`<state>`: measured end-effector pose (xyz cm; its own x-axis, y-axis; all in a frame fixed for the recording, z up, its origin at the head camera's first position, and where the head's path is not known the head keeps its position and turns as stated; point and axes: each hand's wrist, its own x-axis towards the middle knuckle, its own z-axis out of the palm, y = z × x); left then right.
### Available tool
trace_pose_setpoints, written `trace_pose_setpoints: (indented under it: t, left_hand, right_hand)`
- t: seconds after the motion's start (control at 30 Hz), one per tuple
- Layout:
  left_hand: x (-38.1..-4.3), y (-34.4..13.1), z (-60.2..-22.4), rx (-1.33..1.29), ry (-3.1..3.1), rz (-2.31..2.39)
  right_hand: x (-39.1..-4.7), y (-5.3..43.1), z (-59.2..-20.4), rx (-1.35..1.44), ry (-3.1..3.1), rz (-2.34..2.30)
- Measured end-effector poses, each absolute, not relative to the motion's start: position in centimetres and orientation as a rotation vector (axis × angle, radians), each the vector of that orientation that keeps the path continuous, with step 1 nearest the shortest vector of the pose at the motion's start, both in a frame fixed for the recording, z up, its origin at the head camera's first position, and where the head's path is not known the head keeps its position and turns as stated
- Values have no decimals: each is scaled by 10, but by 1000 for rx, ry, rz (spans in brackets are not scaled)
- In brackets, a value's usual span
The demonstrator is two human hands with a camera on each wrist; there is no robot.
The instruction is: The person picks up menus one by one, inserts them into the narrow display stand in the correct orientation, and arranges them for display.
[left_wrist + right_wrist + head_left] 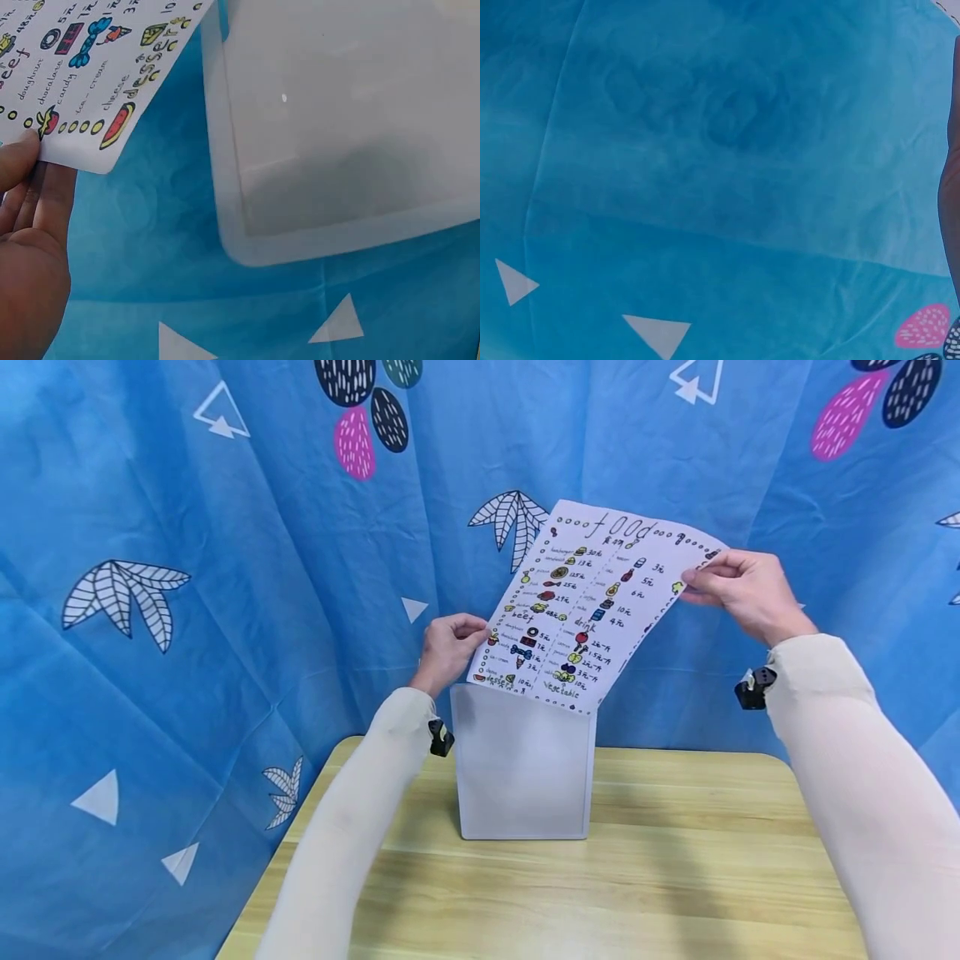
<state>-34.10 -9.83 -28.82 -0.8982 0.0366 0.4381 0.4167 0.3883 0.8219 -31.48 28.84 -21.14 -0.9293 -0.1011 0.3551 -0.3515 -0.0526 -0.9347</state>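
A white paper menu (570, 610), headed "food" and covered with small coloured drawings and prices, is held up in the air at a tilt. My left hand (450, 647) pinches its left edge near the lower corner; the left wrist view shows the thumb on top of the menu (82, 82) and fingers beneath. My right hand (746, 589) pinches the right edge near the upper corner. Behind and below the menu, a white rectangular board with a raised rim (525, 777) stands upright on the table. Its upper part is hidden by the paper.
A light wood-grain table (675, 860) lies below, with rounded far corners. Blue curtain (247, 568) with leaf and triangle prints hangs behind and to the left. Small black devices (755, 688) sit on both wrists.
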Motion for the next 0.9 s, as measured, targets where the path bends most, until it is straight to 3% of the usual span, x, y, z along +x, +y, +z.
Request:
trace_pose_setpoints:
  t: [0.9]
  left_hand:
    - [-348, -121, -250, -422, -2248, -1460]
  right_hand:
    - [-318, 263, -175, 516, -1911, 2172]
